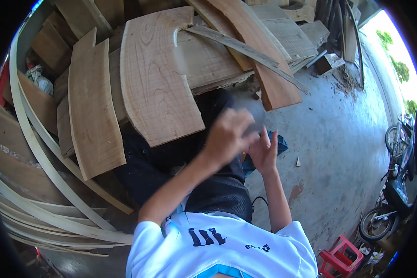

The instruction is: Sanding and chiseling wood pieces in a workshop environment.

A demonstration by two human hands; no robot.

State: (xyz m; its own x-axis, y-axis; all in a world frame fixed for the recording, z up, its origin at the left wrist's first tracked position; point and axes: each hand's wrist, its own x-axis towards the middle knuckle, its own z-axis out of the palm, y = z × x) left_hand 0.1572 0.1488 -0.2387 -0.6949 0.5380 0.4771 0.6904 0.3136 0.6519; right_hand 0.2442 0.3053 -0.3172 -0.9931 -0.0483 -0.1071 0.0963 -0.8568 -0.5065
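Note:
My left hand [228, 136] is raised over my lap, smeared by motion, its fingers curled in at a thin grey disc-like piece [255, 112]. The blur hides what kind of thing this piece is. Just beside it, my right hand [264, 153] has its fingers apart and pointing up, the palm turned toward the left hand. Whether the right fingertips touch the grey piece I cannot tell. A wide curved wooden board [160, 78] with a notched side lies in front of my left arm.
A narrower plank [92, 109] lies to its left; long bent wood strips [41, 139] curve along the left. More planks [268, 60] are stacked ahead. Behind my right hand sits a blue thing [281, 142]. On the right are a red plastic stool [340, 255] and a motorbike [396, 185].

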